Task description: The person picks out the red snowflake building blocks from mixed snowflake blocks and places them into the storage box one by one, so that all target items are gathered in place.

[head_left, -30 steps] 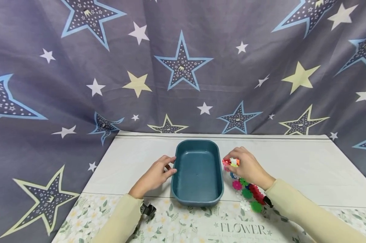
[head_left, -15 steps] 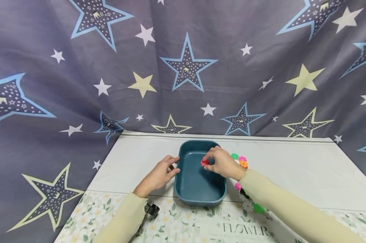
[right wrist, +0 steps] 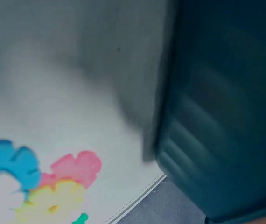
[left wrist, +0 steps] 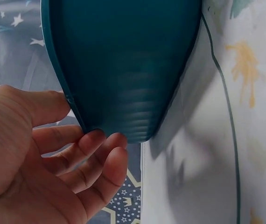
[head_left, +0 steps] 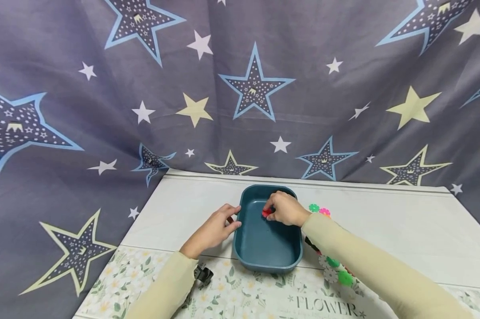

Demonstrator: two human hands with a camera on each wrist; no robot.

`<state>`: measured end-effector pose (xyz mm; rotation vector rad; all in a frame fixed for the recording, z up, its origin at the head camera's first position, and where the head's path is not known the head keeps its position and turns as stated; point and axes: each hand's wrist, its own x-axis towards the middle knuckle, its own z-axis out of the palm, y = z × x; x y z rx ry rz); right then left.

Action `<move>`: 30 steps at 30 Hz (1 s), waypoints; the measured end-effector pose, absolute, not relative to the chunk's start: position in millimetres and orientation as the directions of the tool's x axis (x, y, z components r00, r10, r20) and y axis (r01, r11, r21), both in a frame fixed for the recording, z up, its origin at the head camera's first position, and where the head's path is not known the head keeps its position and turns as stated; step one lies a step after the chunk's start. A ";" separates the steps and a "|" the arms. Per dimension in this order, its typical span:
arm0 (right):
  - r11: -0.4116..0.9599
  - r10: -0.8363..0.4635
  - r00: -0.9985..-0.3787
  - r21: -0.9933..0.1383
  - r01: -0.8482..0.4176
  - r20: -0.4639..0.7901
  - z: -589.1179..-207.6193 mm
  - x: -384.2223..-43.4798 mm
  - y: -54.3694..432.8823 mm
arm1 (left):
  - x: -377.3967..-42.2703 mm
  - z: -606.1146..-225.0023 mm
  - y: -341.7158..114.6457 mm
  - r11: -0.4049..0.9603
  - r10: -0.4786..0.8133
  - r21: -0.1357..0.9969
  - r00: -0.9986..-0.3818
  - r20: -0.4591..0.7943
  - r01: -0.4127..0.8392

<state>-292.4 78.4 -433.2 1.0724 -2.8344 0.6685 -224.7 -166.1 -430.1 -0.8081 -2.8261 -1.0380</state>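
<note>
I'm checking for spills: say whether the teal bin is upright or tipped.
Upright: the teal bin stands with its open top facing up.

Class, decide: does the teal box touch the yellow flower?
Apart: the right wrist view shows white surface between the teal box and the yellow flower.

I record a red piece [head_left: 266,213] held inside the upright teal tub [head_left: 268,249], multicoloured flower-shaped pieces [head_left: 345,278] lying beside it.

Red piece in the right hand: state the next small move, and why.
Probably loosen the fingers and let the red piece go: the right hand pinches it inside the teal tub, within the rim, while the left hand touches the tub's side.
</note>
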 end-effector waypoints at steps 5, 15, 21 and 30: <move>0.727 -0.611 -0.787 -0.330 -0.602 0.087 -435.3 -293.9 75.8 | -224.3 -429.4 -166.0 0.643 0.478 0.586 -0.856 0.195 0.493; 0.719 -0.622 -0.776 -0.313 -0.620 0.107 -435.8 -293.0 75.2 | -224.3 -429.1 -167.5 0.656 0.488 0.567 -0.853 0.185 0.498; 0.713 -0.610 -0.783 -0.347 -0.609 0.119 -436.9 -294.3 74.5 | -223.8 -429.1 -167.6 0.651 0.479 0.577 -0.856 0.192 0.494; 0.749 -0.624 -0.781 -0.275 -0.603 0.013 -436.9 -292.3 74.8 | -222.5 -430.2 -166.5 0.650 0.479 0.582 -0.858 0.183 0.488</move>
